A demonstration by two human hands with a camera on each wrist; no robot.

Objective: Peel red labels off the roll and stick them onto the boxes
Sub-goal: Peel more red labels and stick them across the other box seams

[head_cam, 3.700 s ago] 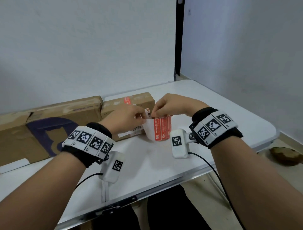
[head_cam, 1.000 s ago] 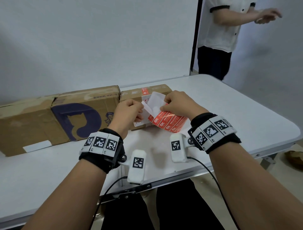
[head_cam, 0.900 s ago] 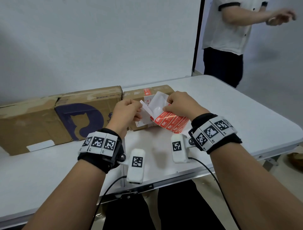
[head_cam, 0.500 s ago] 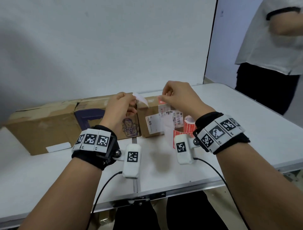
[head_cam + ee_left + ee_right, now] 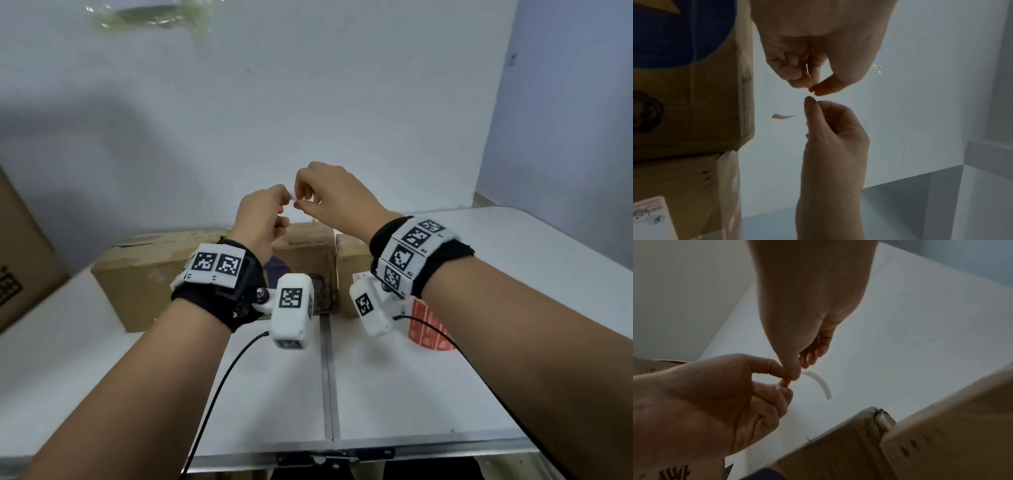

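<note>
Both hands are raised above the boxes, fingertips meeting. My left hand [image 5: 285,205] and right hand [image 5: 300,202] pinch one small red label [image 5: 784,116] between them. It shows edge-on as a thin curled strip, pinkish in the left wrist view and white [image 5: 821,382] in the right wrist view. There my right hand [image 5: 796,374] comes from above and my left hand [image 5: 784,383] from the left. The roll of red labels [image 5: 430,325] stands on the table under my right wrist, partly hidden. A long cardboard box [image 5: 147,274] and a smaller box [image 5: 351,260] lie behind.
The white folding table [image 5: 394,394] has a seam down its middle and a near edge with a latch. A further cardboard box [image 5: 20,246] leans at the far left. Black cables hang from both wrist cameras. White walls stand behind and to the right.
Both hands have risen and come together, fingertip to fingertip. The view has tipped up and shifted, and the person at the right is out of sight. The roll stays on the table.
</note>
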